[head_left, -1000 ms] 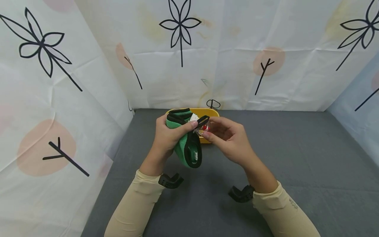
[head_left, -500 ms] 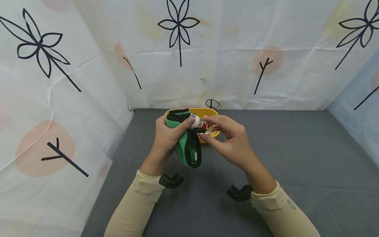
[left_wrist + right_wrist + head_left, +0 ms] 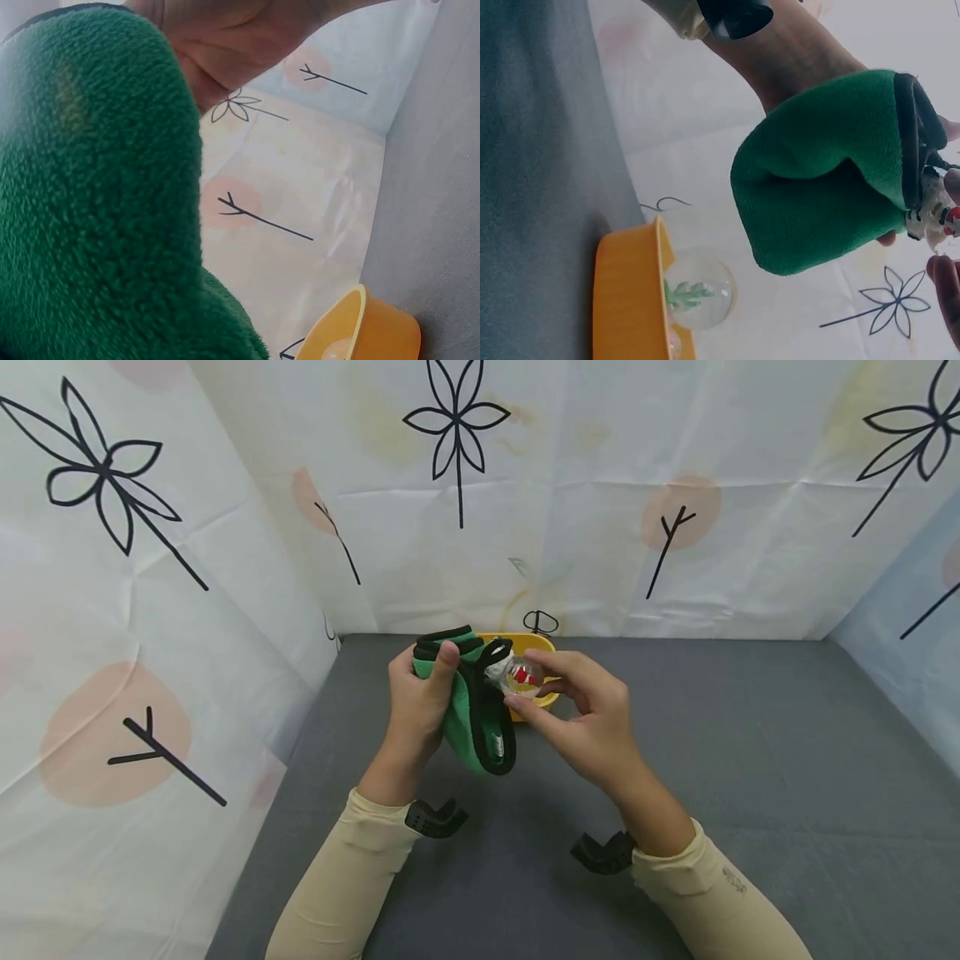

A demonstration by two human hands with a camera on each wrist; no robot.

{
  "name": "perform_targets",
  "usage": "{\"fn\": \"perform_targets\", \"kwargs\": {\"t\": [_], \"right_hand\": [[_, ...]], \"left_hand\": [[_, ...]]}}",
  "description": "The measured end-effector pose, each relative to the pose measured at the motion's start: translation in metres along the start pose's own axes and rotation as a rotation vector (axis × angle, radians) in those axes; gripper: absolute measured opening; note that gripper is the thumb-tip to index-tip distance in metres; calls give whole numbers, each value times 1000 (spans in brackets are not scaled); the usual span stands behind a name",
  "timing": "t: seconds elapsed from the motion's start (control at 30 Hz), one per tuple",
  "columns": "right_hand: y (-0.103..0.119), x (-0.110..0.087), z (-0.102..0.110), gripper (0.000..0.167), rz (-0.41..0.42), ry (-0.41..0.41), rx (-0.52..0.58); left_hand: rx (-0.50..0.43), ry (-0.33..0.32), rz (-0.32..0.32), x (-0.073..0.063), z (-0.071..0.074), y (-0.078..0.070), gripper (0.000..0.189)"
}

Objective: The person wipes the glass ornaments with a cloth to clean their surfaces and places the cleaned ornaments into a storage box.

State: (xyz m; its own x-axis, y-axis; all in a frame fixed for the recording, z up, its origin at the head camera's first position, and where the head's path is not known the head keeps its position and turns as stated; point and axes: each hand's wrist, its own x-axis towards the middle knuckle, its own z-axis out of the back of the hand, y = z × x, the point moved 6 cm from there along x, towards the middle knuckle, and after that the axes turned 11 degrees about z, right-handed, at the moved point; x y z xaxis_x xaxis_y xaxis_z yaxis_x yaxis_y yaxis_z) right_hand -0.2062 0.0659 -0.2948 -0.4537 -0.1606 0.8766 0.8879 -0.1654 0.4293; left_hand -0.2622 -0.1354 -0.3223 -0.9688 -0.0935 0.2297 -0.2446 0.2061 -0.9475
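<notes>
Folded green plush cloth (image 3: 474, 735) with dark edging and a small loop is gripped by my left hand (image 3: 414, 714), thumb pointing up along it. My right hand (image 3: 592, 714) pinches a small snow globe (image 3: 523, 677) between thumb and fingers; red shows inside its clear dome. The globe's white base lies against the cloth's edge. In the right wrist view, the cloth (image 3: 817, 180) wraps over the left hand, and the globe (image 3: 934, 214) sits at its dark border. Cloth (image 3: 97, 195) covers much of the left wrist view, hiding the globe there.
Behind the hands, a yellow tub (image 3: 543, 645) stands on the grey table (image 3: 750, 760) near the patterned back sheet (image 3: 585, 527). A clear globe with a green plant shape (image 3: 699, 291) protrudes from the tub in the right wrist view.
The snow globe has come into fuller view and turned, its dome now facing the head camera. My left thumb has shifted off its base onto the cloth, which moved slightly.
</notes>
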Motion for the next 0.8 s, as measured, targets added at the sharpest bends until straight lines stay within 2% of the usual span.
{"fn": "perform_targets", "kwargs": {"t": [0.13,0.23,0.43,0.57,0.7,0.8], "right_hand": [[9,1,-1,56,90,36,-62],[13,0,-2,55,113,61,-87],[11,-1,-3,50,53,91,-135],[6,-2,-3,46,21,108,-174],[1,-2,-3,46,-17,115,-140],[-3,-3,-3,46,-65,112,-72]], "left_hand": [[-13,-15,-23,0,1,-2,85],[-9,-11,-27,-1,1,-3,83],[37,2,6,-2,-3,0,93],[74,10,30,-2,-6,2,92],[73,54,25,-3,-7,2,78],[32,127,9,-5,-10,0,51]]}}
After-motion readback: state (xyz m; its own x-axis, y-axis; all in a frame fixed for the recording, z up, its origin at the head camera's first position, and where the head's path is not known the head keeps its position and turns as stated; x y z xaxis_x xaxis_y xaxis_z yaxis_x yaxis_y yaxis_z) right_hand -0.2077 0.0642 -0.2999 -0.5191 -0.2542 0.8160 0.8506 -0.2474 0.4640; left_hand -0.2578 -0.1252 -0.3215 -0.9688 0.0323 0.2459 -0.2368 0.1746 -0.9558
